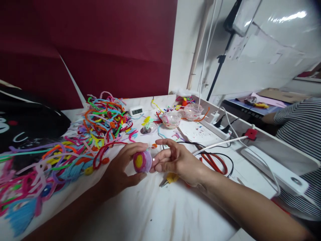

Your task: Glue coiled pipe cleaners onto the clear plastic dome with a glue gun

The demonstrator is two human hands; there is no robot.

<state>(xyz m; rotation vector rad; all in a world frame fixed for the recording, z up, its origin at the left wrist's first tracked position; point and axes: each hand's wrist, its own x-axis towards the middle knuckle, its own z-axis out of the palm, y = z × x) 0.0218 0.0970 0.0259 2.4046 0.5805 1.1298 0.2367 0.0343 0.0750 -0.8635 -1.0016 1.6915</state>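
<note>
My left hand (122,165) grips a small round pipe-cleaner coil (142,161) between thumb and fingers. Its face has a yellow centre, a pink ring and a lilac outer edge. At the coil's right edge, the thumb and a fingertip of my right hand (175,162) come together on it, while the index finger stretches out above. Beneath the right hand lies a yellow tool with a metal tip (172,177), apparently a glue gun, mostly hidden. A small orange piece (154,146) shows just behind the coil.
Tangled pipe cleaners (105,117) heap up at the left beside a black bag (30,124). Behind stand a digital clock (135,111) and clear bowls (171,119). Cables (215,163) and a power strip (218,130) lie right. A person in a striped sleeve (298,117) is beyond the ledge.
</note>
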